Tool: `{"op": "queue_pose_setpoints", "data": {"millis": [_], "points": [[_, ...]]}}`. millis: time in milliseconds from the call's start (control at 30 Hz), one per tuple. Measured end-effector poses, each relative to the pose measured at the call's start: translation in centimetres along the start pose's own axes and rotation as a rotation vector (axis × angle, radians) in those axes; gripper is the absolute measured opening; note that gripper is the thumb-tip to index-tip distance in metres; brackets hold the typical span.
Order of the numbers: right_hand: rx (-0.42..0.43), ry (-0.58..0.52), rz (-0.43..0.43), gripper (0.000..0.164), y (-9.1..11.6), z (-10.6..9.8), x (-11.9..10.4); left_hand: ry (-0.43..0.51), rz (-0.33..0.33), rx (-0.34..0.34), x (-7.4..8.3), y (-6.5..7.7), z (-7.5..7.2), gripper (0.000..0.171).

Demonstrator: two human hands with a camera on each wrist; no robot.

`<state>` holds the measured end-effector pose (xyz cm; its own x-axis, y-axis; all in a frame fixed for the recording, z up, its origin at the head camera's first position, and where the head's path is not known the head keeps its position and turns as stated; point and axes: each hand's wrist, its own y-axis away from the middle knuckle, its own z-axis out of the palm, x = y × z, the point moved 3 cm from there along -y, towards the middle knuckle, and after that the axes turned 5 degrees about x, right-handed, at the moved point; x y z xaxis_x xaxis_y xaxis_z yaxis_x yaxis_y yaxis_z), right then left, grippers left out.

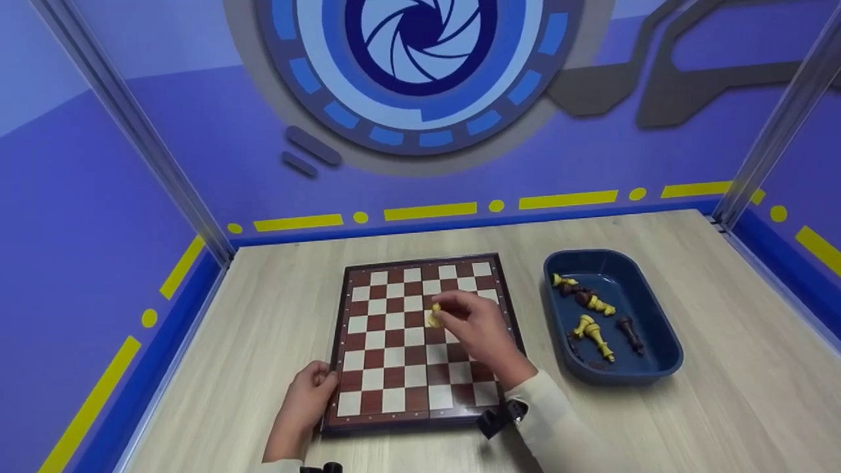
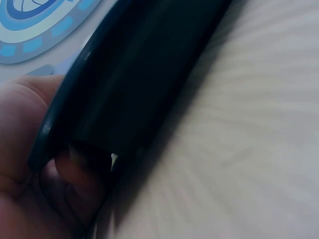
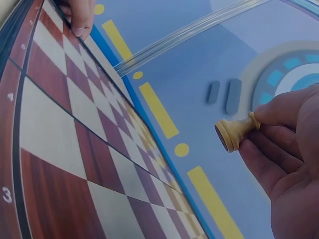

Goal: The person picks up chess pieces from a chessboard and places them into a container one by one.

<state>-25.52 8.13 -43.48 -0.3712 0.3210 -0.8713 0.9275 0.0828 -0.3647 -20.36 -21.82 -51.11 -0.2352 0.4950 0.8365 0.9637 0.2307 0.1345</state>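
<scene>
My right hand (image 1: 474, 325) pinches a small yellow chess piece (image 1: 434, 316) between thumb and fingertips over the right half of the chessboard (image 1: 412, 355). In the right wrist view the yellow piece (image 3: 234, 133) is tilted sideways, its dark-bottomed round base facing out and its top partly covered by the fingers; it hangs apart from the squares. Down at the board's near left edge, my left hand (image 1: 303, 401) grips the dark frame. The left wrist view shows curled fingers (image 2: 79, 179) at the underside of that edge. No pieces show on the visible squares.
A dark blue tray (image 1: 667, 328) stands right of the board on the pale wooden table (image 1: 282, 295). Inside lie several yellow pieces (image 1: 594, 338) and dark brown pieces (image 1: 631, 335), tipped over. Blue-purple panels (image 1: 460, 171) enclose the table at the back and sides.
</scene>
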Motion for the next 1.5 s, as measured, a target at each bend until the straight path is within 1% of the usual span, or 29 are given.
{"op": "queue_pose_setpoints", "data": {"millis": [100,300,400,600,767,1000,1167,1367,1500], "points": [[0.011,0.004,-0.017,0.019,0.2,-0.3,0.1,0.001,-0.014,0.001,-0.2,0.0,0.1,0.017],[0.008,0.009,-0.035,0.018,0.3,-0.9,0.1,-0.015,-0.012,0.008,-0.3,0.0,-0.1,0.018],[0.016,-0.001,-0.022,0.019,0.4,-1.5,0.1,-0.015,-0.006,0.002,-0.3,0.0,-0.1,0.018],[0.052,0.032,0.003,0.021,0.2,-2.7,0.2,-0.004,-0.001,0.0,-0.2,0.0,-0.1,0.02],[0.076,0.036,0.02,0.02,0.1,-3.6,0.1,-0.007,0.011,-0.001,-0.1,0.0,-0.2,0.019],[0.086,0.004,0.066,0.019,0.0,-4.8,0.2,0.027,0.03,-0.018,-0.3,0.1,-0.1,0.02],[0.098,-0.013,0.074,0.019,-0.2,-5.9,0.3,0.037,0.02,-0.031,-0.2,0.1,-0.1,0.021],[0.129,0.029,0.069,0.019,-0.3,-7.0,0.2,0.037,0.016,-0.047,0.0,0.3,-0.1,0.02],[0.157,0.034,0.055,0.021,-0.5,-7.9,0.3,0.029,0.03,-0.053,0.1,0.3,-0.2,0.021]]}}
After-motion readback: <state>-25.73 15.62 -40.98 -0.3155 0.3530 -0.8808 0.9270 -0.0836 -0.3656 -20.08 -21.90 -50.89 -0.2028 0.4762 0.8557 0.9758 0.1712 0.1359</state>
